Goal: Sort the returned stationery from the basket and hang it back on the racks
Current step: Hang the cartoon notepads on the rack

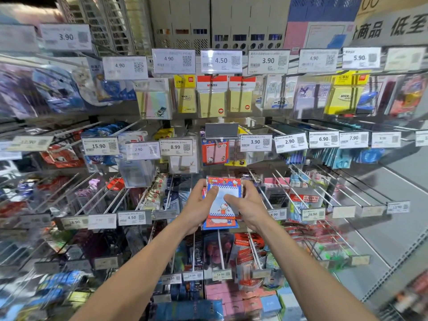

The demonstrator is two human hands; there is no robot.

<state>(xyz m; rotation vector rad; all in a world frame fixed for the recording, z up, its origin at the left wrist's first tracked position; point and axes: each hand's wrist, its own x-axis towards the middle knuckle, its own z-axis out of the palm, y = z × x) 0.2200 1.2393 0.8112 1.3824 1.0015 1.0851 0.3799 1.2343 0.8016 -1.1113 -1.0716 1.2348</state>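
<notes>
Sticky-note packs [223, 205], gripped by left hand [199, 207], right hand [249, 206], thumbs on front

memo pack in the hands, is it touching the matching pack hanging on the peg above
Apart. The head view shows the held memo pack below the hanging pack, with a clear gap between them.

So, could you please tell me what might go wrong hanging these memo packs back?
The memo packs are a loose, fanned stack, so a lower one could slip out and drop. The similar red pack hangs amid crowded goods, so these might get hung in the wrong spot. The flipped-up tag holder above it may get in the way.
</notes>
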